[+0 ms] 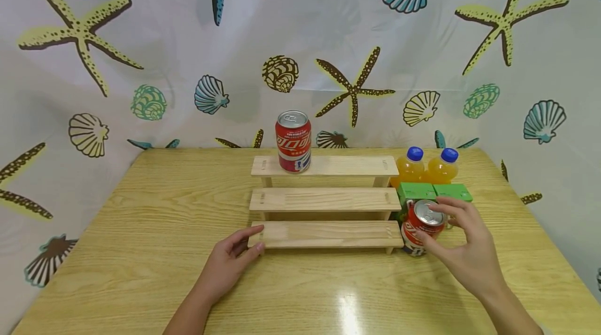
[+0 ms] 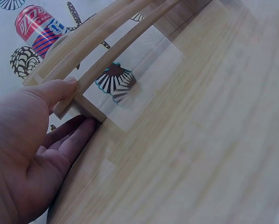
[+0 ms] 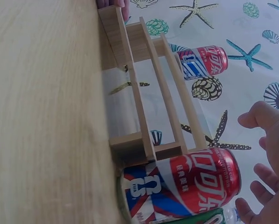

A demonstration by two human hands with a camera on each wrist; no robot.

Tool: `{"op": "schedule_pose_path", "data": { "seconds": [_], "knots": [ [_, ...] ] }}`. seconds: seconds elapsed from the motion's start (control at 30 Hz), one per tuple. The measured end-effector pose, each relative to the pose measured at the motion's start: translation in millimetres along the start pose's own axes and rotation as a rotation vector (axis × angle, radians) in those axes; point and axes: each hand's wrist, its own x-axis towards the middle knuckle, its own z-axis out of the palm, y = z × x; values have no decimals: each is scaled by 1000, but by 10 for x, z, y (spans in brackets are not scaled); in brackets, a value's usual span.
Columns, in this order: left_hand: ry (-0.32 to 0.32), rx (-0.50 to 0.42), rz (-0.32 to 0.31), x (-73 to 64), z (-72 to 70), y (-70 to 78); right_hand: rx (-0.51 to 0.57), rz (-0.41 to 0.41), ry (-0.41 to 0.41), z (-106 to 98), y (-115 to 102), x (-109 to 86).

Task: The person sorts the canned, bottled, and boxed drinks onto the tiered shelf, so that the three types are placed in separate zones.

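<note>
A three-step wooden rack (image 1: 324,199) stands on the table, its slats running left to right. My left hand (image 1: 230,259) holds the left end of the lowest step, the thumb (image 2: 60,88) against the plank and the other fingers by the leg. One red cola can (image 1: 293,142) stands upright on the top step, left of its middle. A second cola can (image 1: 415,233) stands on the table against the rack's right end. Around its top, my right hand (image 1: 469,246) is spread; in the right wrist view the fingers (image 3: 263,177) look apart from the can.
Behind the second can are two green boxes (image 1: 418,190). Farther back stand two orange drink bottles (image 1: 410,168) with blue caps, close to the rack's right end. A patterned cloth (image 1: 244,110) hangs behind the wood-grain table (image 1: 155,210).
</note>
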Motion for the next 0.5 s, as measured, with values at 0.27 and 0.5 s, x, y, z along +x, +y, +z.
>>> {"op": "schedule_pose_path", "data": {
  "seconds": [0.27,0.5],
  "knots": [
    [-1,11,-7,7,-7,-10,-28,93,-6,21,85,-89],
    [-2,23,-2,12,-1,-22,10,137,4,70,129,-141]
  ]
}}
